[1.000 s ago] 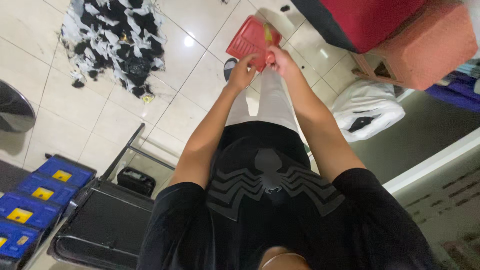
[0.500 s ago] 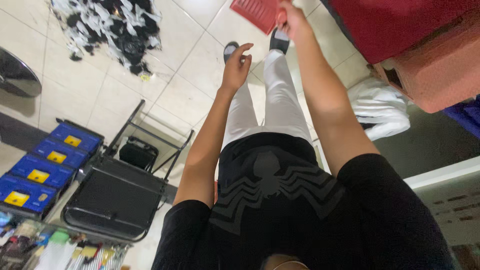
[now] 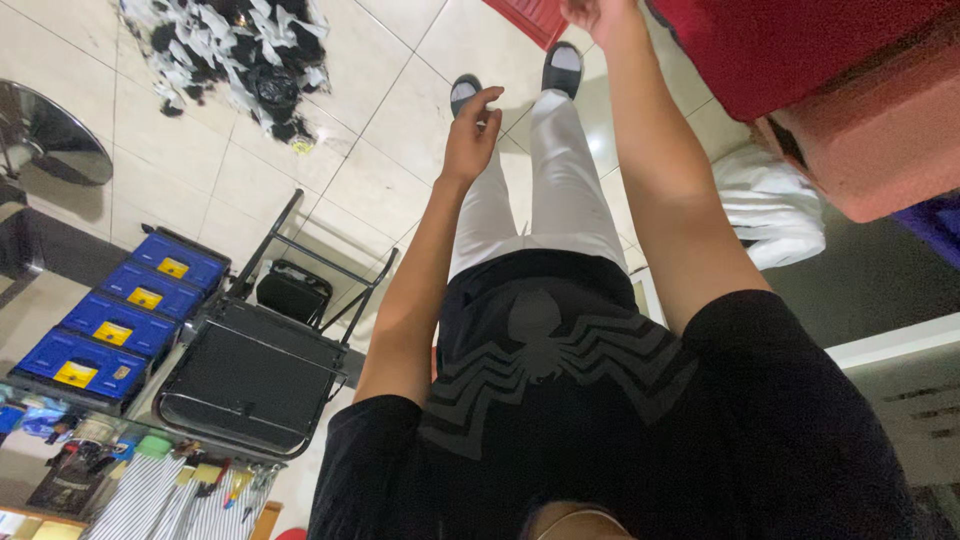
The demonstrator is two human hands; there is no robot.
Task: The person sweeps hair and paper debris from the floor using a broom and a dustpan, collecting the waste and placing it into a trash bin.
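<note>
My right hand (image 3: 597,14) is at the top edge of the view, fingers closed on a flat red ribbed thing (image 3: 528,16) that is mostly cut off by the frame. My left hand (image 3: 474,128) hangs lower and apart from it, fingers loosely spread, holding nothing, above my white trousers (image 3: 560,190). Both arms reach forward over my black shirt. My dark shoes (image 3: 563,66) stand on the pale tiled floor.
A black folding chair (image 3: 258,375) stands at my left, with blue bins (image 3: 120,322) beside it. A heap of black and white scraps (image 3: 240,55) lies on the floor far left. A large red and orange block (image 3: 850,110) and a white bundle (image 3: 772,212) are on my right.
My left hand has let go of the red thing and dropped away. My right hand has carried it alone toward the top of the view.
</note>
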